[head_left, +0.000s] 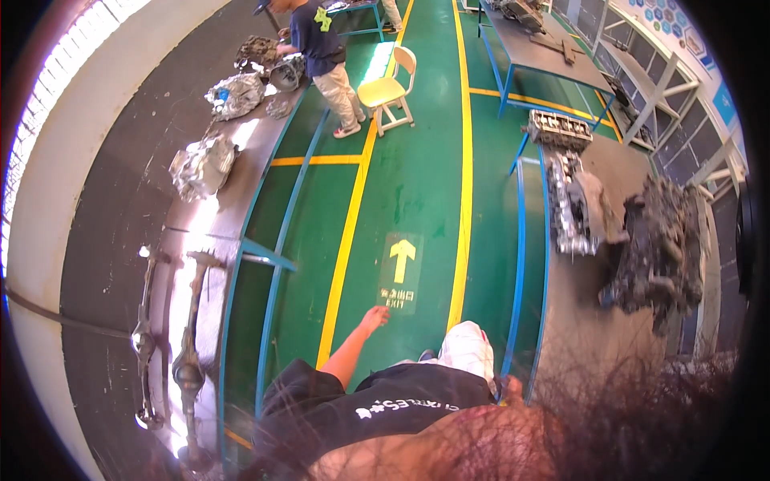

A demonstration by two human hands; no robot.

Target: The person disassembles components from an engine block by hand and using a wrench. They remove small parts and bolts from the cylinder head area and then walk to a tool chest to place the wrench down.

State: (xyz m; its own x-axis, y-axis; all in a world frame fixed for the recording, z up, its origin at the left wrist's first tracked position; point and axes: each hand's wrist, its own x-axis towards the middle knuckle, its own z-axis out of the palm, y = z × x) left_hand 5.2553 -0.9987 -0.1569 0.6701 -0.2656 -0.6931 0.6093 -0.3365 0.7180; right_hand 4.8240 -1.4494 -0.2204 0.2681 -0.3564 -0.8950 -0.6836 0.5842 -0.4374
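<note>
My left hand (374, 317) hangs in front of me over the green floor, its fingers loosely apart and nothing in them. Beneath it, a floor marking with a yellow arrow (402, 261) points away from me. My right hand (513, 391) shows only in part, low beside my white-trousered leg and close to the blue frame of the right bench; its fingers are not clear. Along that bench (573, 337), a dark engine block (654, 248) stands near a silver engine part (571, 204) and a cylinder head (559, 130). Neither hand visibly touches any of these.
Yellow lines (463, 160) border the green walkway. On the left bench (212, 256) lie two axle shafts (188, 369) and silver gearbox housings (204, 166). A person (317, 48) stands at its far end, near a yellow chair (388, 90). Another bench (553, 56) stands far right.
</note>
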